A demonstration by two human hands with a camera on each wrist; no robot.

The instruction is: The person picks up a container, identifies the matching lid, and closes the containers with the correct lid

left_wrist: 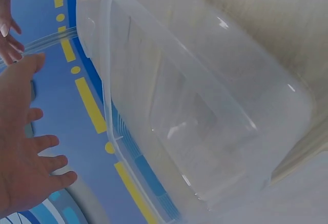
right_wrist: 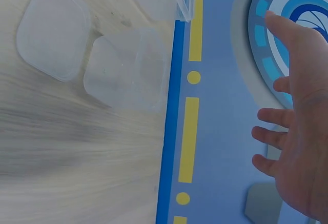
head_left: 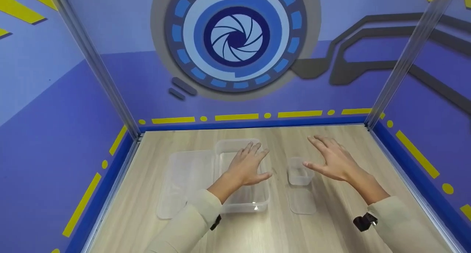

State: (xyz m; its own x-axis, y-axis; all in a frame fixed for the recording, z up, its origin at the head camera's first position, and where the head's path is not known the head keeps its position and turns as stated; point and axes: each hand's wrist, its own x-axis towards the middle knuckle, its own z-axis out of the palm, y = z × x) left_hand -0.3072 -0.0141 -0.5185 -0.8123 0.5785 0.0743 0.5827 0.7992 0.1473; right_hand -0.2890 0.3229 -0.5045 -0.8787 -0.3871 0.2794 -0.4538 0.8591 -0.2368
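Noted left grip spread, empty, above large box; right grip likewise, right of large box. Found on bench: large lid left of large box, small box and small lid right.

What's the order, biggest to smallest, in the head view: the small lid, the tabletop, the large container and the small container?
1. Tabletop
2. Large container
3. Small container and small lid: too alike to rank.
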